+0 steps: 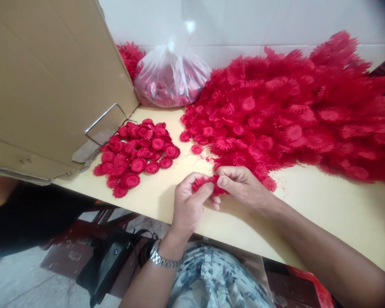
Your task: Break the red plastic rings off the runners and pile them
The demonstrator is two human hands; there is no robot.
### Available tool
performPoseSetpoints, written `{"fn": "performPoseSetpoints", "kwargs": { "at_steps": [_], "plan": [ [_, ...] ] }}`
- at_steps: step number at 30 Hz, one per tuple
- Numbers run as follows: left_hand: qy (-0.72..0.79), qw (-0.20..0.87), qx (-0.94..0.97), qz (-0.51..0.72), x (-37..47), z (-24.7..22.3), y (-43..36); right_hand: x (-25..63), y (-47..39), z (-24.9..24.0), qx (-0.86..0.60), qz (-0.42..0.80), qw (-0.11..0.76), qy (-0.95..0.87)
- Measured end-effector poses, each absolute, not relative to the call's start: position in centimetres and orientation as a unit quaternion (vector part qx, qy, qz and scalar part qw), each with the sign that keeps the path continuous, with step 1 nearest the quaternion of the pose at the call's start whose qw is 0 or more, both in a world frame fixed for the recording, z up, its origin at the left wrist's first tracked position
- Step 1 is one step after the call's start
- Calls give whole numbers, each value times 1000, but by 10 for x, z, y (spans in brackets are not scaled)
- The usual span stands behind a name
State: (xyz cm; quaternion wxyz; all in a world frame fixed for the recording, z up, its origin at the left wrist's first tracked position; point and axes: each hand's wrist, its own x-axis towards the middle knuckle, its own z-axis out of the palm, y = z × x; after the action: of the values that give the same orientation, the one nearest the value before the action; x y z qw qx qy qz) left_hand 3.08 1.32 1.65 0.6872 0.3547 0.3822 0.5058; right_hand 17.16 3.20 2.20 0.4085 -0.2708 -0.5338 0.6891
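Lap: patterned cloth (208,273), pale with blue-grey leaf shapes, bulges below the table edge, closest of all.
Watch: a silver watch (165,256) circles the left wrist.
Left hand: the left hand (188,207) is narrowed to a pinch, its thumb pressing on a red flower (200,184).
Right hand: the right hand (245,186) has thumb and curled fingers closed on the right end of the same red stuff.
Held flower: right between the two hands, touching both, over the table; from here I can't tell whether it is one piece or several.
Table: a pale yellow table (308,192) runs under everything.
Small pile: a small pile (141,154) of red flowers sits left of the left hand, well apart from it.
Cardboard: a tall cardboard box (51,85) stands at the left, a bent wire (105,121) on its side.
Big heap: a big heap (295,111) of red flowers spreads behind the right hand, its near edge just beside the fingers.
Plastic bag: a clear plastic bag (173,83) with red pieces inside rests by the wall (244,25).
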Motion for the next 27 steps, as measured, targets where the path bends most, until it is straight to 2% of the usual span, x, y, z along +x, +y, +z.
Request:
{"fn": "performPoseSetpoints", "kwargs": {
  "at_steps": [4,11,18,27],
  "plan": [
    [381,683,341,522,29,16,13,172,32,23,-260,692,398,-543],
    [392,658,428,479,28,13,11,171,29,19,-284,682,418,-528],
    [379,680,285,559,24,17,21,174,35,26,-244,699,409,-533],
    [410,626,349,564,32,16,14,171,30,27,-310,657,413,-549]
  ]
}}
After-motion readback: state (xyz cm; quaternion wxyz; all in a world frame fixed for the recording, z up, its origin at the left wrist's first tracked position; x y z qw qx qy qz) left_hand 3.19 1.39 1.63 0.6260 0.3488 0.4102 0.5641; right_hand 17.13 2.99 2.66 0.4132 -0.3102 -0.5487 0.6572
